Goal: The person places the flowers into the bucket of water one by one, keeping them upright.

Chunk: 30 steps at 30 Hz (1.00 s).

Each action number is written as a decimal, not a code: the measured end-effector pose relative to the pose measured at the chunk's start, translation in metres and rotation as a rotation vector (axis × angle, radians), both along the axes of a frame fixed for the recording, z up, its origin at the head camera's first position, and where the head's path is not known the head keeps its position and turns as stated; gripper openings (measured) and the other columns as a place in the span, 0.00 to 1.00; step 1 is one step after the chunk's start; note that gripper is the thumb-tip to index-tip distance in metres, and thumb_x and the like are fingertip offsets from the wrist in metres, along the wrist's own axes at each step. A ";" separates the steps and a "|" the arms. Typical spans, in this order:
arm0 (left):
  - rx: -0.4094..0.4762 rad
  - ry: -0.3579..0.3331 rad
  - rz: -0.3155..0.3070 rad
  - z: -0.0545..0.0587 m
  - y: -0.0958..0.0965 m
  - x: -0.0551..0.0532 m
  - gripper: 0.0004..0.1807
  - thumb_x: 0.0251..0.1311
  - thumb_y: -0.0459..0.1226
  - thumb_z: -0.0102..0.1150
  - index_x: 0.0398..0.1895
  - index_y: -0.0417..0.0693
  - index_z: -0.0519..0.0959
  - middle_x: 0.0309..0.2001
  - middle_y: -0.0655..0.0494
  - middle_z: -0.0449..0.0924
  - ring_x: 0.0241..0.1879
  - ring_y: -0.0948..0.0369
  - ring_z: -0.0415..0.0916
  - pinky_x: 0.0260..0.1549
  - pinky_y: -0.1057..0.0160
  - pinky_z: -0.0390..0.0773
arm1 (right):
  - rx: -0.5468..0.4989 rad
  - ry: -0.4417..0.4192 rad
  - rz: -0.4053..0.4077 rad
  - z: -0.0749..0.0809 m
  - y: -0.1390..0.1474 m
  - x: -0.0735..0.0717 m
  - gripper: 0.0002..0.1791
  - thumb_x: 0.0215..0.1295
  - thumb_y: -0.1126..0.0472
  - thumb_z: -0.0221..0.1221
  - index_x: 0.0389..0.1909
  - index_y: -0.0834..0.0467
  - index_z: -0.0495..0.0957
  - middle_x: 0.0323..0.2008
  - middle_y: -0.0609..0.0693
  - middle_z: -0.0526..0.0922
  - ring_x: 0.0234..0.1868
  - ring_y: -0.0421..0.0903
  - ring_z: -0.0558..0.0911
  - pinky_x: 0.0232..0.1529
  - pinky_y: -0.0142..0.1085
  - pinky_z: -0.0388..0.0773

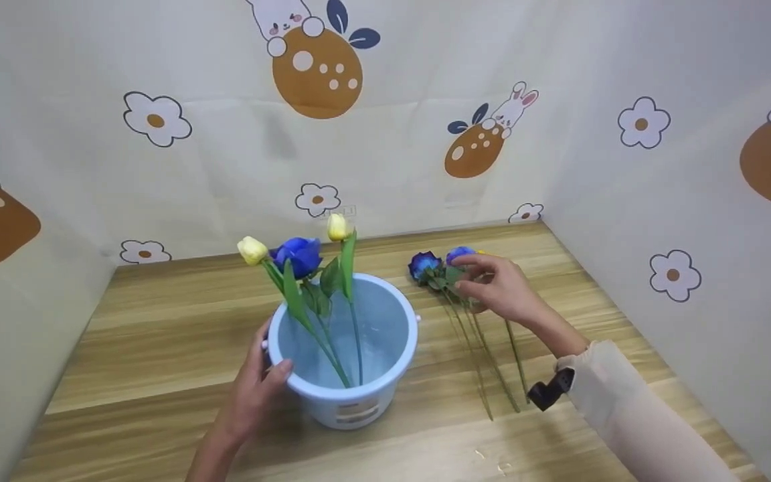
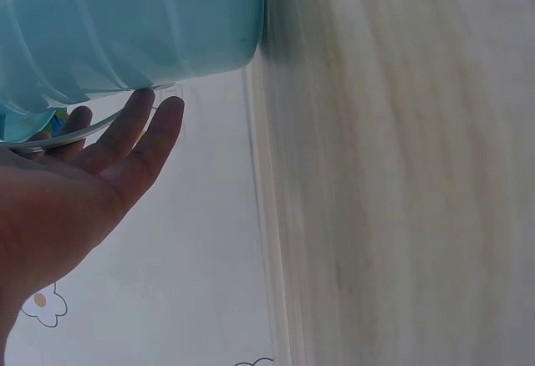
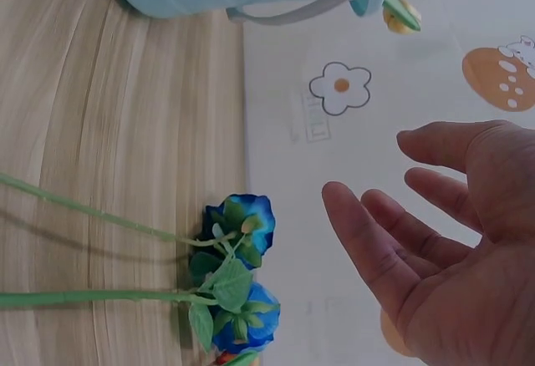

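A light blue bucket (image 1: 322, 405) stands upright on the wooden table. Two pale yellow tulips (image 1: 252, 250) and a blue rose (image 1: 298, 257) lean inside it, their stems reaching down into the bucket. My left hand (image 1: 251, 391) holds the bucket's left side, thumb at the rim; in the left wrist view its other fingers lie along the outer wall. Over the flower heads lying at the right hovers my right hand (image 1: 499, 288), fingers apart and holding nothing. Beneath it lie two blue roses (image 3: 241, 224) on long green stems, with a partly hidden yellow-and-red bloom (image 3: 227, 358).
The bucket's pale handle (image 3: 309, 11) hangs down along its side. A light curtain (image 1: 225, 167) printed with rabbits and flowers encloses the table (image 1: 158, 335) at the back and sides. Small clear scraps (image 1: 504, 466) lie near the front edge.
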<state>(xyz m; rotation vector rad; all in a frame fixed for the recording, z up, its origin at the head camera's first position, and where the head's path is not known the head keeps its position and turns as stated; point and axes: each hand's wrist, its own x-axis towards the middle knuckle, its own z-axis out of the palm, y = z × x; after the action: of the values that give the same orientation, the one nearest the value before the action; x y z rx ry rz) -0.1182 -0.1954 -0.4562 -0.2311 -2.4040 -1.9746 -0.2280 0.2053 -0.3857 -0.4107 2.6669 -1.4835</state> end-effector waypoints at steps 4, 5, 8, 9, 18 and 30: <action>-0.015 0.024 0.003 -0.001 0.000 0.000 0.40 0.75 0.42 0.51 0.86 0.54 0.49 0.83 0.40 0.53 0.78 0.39 0.60 0.73 0.39 0.66 | 0.012 -0.010 -0.018 -0.001 0.006 -0.001 0.25 0.70 0.61 0.66 0.67 0.59 0.79 0.46 0.59 0.85 0.40 0.46 0.86 0.34 0.45 0.91; -0.021 0.031 0.003 -0.001 0.000 0.000 0.40 0.74 0.42 0.51 0.86 0.53 0.50 0.83 0.39 0.54 0.78 0.39 0.61 0.73 0.39 0.67 | 0.017 -0.012 -0.023 -0.002 0.008 -0.001 0.25 0.70 0.60 0.66 0.67 0.59 0.79 0.46 0.59 0.85 0.40 0.46 0.86 0.35 0.46 0.91; -0.033 0.043 0.006 -0.001 0.000 0.001 0.40 0.74 0.42 0.50 0.86 0.51 0.50 0.82 0.38 0.55 0.76 0.39 0.62 0.72 0.39 0.68 | 0.032 -0.026 -0.036 -0.004 0.015 -0.002 0.25 0.71 0.60 0.65 0.67 0.58 0.79 0.46 0.60 0.86 0.40 0.46 0.86 0.34 0.47 0.91; -0.034 0.042 0.006 -0.001 0.000 0.001 0.40 0.74 0.42 0.51 0.86 0.51 0.50 0.82 0.38 0.54 0.77 0.39 0.61 0.72 0.39 0.67 | 0.036 -0.030 -0.040 -0.005 0.017 -0.003 0.25 0.71 0.60 0.65 0.67 0.58 0.79 0.47 0.60 0.86 0.40 0.46 0.86 0.34 0.46 0.91; -0.023 0.027 0.001 0.000 0.000 0.000 0.40 0.76 0.41 0.51 0.86 0.51 0.49 0.83 0.39 0.51 0.80 0.41 0.56 0.76 0.41 0.60 | 0.167 -0.076 -0.071 -0.015 0.042 -0.005 0.24 0.73 0.58 0.63 0.66 0.62 0.79 0.49 0.65 0.87 0.38 0.49 0.87 0.35 0.48 0.91; -0.026 0.006 -0.009 0.001 -0.001 0.002 0.39 0.77 0.42 0.50 0.86 0.55 0.48 0.85 0.41 0.49 0.82 0.40 0.53 0.77 0.42 0.59 | 0.397 -0.143 -0.081 -0.030 0.061 -0.010 0.21 0.71 0.57 0.62 0.59 0.66 0.82 0.36 0.58 0.85 0.29 0.45 0.81 0.24 0.41 0.88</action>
<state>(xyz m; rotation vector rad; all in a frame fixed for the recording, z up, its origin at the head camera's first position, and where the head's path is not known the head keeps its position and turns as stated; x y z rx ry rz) -0.1164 -0.1960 -0.4547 -0.2494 -2.4300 -1.9448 -0.2383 0.2659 -0.4153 -0.1634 2.7918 -0.9186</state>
